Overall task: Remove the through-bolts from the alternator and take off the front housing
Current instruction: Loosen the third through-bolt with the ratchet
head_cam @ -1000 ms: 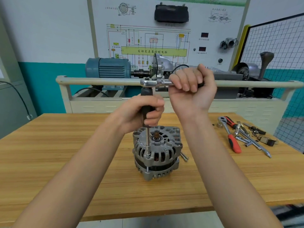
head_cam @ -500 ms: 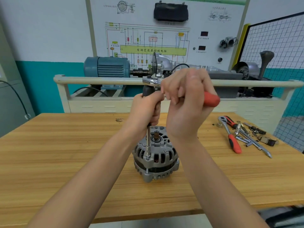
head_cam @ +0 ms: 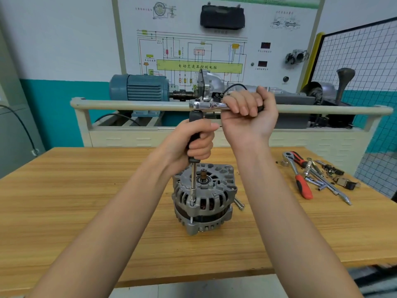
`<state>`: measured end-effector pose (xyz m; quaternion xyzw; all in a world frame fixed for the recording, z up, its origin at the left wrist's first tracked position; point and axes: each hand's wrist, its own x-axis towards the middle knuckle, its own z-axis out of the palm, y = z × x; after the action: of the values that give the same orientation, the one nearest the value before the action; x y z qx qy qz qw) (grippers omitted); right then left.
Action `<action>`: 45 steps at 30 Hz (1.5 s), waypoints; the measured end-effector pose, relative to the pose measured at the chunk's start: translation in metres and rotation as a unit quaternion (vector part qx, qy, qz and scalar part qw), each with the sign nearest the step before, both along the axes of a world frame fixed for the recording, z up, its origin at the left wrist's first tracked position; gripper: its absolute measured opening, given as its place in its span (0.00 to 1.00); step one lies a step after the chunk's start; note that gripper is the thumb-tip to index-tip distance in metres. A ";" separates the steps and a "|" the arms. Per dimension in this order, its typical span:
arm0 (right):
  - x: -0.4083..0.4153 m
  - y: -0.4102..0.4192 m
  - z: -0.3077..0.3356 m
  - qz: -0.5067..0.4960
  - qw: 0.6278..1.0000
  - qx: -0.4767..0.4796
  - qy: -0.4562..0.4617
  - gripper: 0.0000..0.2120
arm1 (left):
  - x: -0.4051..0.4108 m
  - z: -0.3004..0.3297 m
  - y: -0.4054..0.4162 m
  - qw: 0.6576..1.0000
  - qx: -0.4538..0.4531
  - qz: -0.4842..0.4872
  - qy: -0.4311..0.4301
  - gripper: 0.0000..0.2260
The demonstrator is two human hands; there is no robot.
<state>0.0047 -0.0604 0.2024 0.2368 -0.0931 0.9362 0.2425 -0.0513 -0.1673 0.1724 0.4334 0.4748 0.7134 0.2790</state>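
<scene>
Alternator: standing on end near the middle of the wooden workbench, its shaft stub pointing straight up and its long axis running vertical; the ribbed front housing is facing upward and still sitting on the body.

Through-bolt: sitting upright in the near-left lug of the housing, its shank showing in the gap between the two casing halves.

Extension driver: standing vertical, its socket end sitting on the bolt head and its black grip rising out of the fist above.

Ratchet: lying level across the top of the driver, its chrome head to the left and its handle pointing right.

Left hand: curling shut around the black driver grip, thumb on top pointing right, forearm reaching up from the lower left.

Right hand: clenching the ratchet handle in a closed fist, knuckles upward, wrist bent and inner forearm turned toward the camera.

Loose bolt: lying on the bench just right of the alternator's base.

Spare tools: a red-handled ratchet and a scatter of sockets and bars are lying well apart on the right of the bench.

Backdrop: a blue motor is sitting behind a cream rail, beneath a wiring-diagram board.
</scene>
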 end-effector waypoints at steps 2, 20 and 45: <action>0.003 -0.004 -0.002 -0.041 0.999 0.019 -0.003 0.21 | -0.001 0.000 -0.001 1.000 -0.019 0.010 -0.008 0.20; 0.007 0.000 -0.004 -0.016 0.995 0.098 0.004 0.22 | 0.001 0.000 -0.007 0.997 -0.043 0.062 0.035 0.13; -0.001 0.004 -0.008 -0.007 0.995 0.102 0.011 0.23 | -0.005 0.001 -0.005 0.998 -0.040 0.042 0.005 0.14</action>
<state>0.0040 -0.0560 0.1947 0.2699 -0.1875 0.9173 0.2250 -0.0567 -0.1725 0.1730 0.4052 0.5220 0.7027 0.2636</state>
